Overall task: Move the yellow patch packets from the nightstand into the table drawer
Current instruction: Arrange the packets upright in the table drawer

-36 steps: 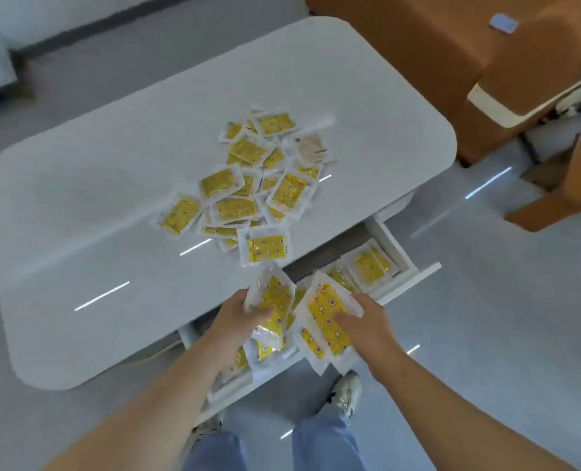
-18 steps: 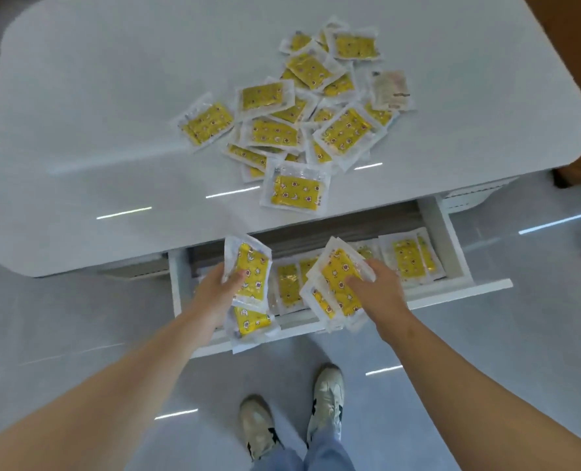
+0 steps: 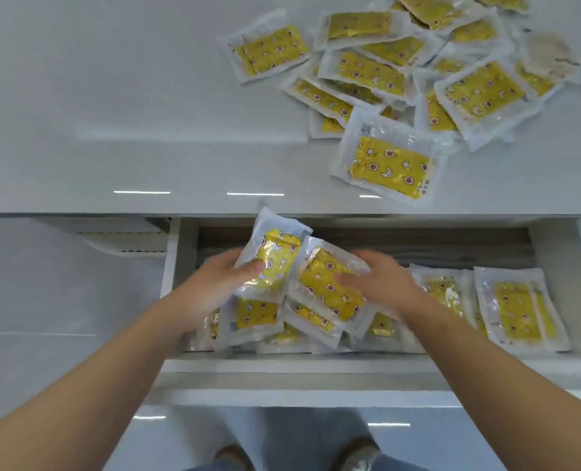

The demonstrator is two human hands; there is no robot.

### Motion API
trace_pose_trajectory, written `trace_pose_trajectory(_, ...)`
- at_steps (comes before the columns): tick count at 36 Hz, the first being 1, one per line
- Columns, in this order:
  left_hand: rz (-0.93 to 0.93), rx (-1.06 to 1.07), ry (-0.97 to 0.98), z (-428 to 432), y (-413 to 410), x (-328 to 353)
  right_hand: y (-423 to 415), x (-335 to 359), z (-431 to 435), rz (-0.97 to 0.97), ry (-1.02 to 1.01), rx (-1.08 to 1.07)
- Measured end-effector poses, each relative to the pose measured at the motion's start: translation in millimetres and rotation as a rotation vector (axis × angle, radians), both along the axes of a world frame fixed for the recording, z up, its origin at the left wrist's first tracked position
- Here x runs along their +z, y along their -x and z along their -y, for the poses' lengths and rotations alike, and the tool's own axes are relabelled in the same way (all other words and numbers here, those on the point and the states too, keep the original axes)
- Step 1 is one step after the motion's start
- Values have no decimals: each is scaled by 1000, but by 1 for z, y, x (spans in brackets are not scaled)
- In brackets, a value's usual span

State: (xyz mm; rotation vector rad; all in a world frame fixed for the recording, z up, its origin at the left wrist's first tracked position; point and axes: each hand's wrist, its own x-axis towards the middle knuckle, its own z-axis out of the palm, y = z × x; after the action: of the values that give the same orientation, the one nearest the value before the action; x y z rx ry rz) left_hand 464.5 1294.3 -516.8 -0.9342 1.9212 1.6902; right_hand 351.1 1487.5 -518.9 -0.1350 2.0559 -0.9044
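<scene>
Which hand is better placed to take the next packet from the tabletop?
Probably the right hand: the pile lies on the tabletop's right side, nearer to it than to the left hand.

The packets are clear plastic over yellow patches printed with white stars and moons and dark red dots. The worktop is glossy white. The drawer is white with a grey wood-grain bottom.

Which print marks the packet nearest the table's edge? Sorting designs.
Yellow with stars and a moon, head view.
</scene>
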Motion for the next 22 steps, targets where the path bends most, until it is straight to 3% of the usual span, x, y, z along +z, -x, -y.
trace_pose_trajectory(10,-56,-456,449,22,-4,-51,13,-39,13,-188,-42,435)
trace_pose_trajectory(15,30,-748,951,28,8,-53,17,-52,17,-201,-43,552)
trace_pose_trajectory(22,108,-813,1062,27,8,-52,11,-59,20,-241,-117,570)
